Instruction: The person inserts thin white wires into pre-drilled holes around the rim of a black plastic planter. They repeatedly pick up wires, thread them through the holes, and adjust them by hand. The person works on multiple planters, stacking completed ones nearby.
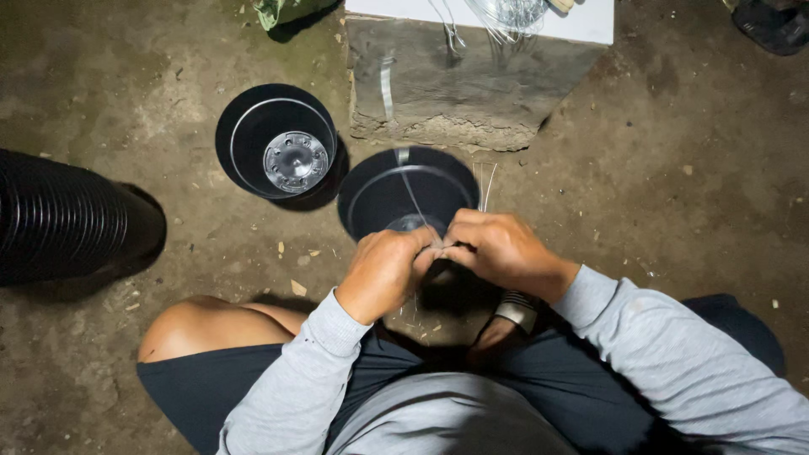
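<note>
Both the left hand [383, 271] and right hand [499, 249] pinch thin wire [415, 200] tight between closed fingers, just above the near black pot [371, 194], apparently to twist it.

The hands [383, 270] [497, 248] hide the near rim of the pot [396, 190] and whatever the fingertips pinch. The wire [413, 194] is motion-blurred. The stack of pots [67, 215] runs off the left edge; the block's [472, 76] top is cut off.
</note>
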